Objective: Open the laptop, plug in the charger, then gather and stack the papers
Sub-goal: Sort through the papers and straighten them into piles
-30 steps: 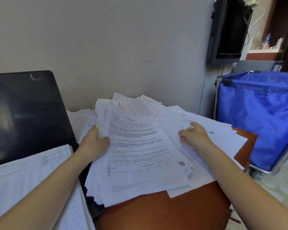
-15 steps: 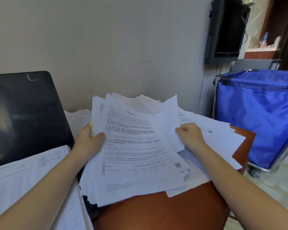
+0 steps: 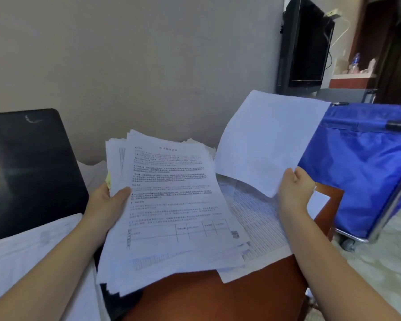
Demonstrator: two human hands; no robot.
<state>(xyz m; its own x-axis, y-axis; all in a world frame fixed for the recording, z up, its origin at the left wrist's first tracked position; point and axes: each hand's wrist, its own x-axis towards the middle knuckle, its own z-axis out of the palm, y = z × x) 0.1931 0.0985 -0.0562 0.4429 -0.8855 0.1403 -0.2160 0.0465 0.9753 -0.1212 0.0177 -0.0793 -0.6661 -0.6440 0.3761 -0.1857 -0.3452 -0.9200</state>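
My left hand (image 3: 107,205) grips a thick stack of printed papers (image 3: 171,205) by its left edge, thumb on the top sheet, holding it tilted above the brown table (image 3: 218,295). My right hand (image 3: 294,193) pinches the lower corner of a single blank white sheet (image 3: 266,140) lifted in the air to the right of the stack. More printed sheets (image 3: 257,216) lie flat on the table under and between my hands. The open laptop (image 3: 30,167) stands at the left with a dark screen. No charger is visible.
A white paper pile (image 3: 28,256) covers the laptop's base at lower left. A blue fabric cart (image 3: 361,177) on wheels stands right of the table. A black wall-mounted screen (image 3: 306,42) hangs beyond it. The grey wall is close behind the table.
My right hand has closed on one sheet and lifted it up and to the right off the table. My left hand has raised the stack slightly.
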